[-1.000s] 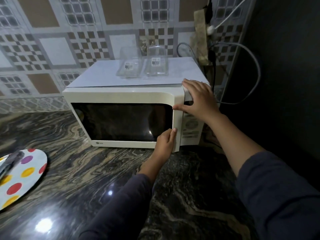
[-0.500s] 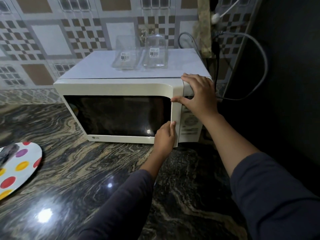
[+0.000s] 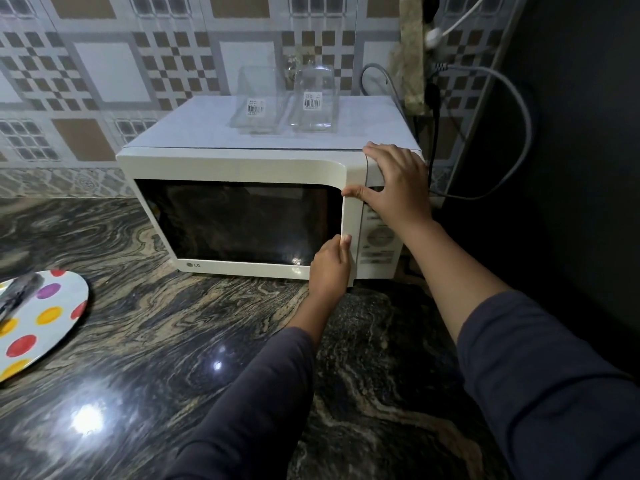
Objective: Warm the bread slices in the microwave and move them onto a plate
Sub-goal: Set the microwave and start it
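Observation:
A white microwave (image 3: pixel 242 164) stands on the dark marbled counter against the tiled wall. Its dark glass door (image 3: pixel 239 223) looks a little ajar at the right edge. My left hand (image 3: pixel 330 268) grips the lower right edge of the door. My right hand (image 3: pixel 398 181) lies over the top right corner, thumb on the door edge and fingers spread across the control panel side. A white plate with coloured dots (image 3: pixel 45 320) lies at the left edge of the counter. No bread slices are visible; the inside of the microwave is dark.
Two clear plastic containers (image 3: pixel 287 102) with barcode labels sit on top of the microwave. A dark blurred object (image 3: pixel 17 292) rests on the plate. Grey cables (image 3: pixel 512 109) hang to the right beside a dark panel. The counter (image 3: pixel 173 341) is glossy.
Both hands stay at the same places on the microwave's right side. Only the view has shifted a little; the door shows no clear swing.

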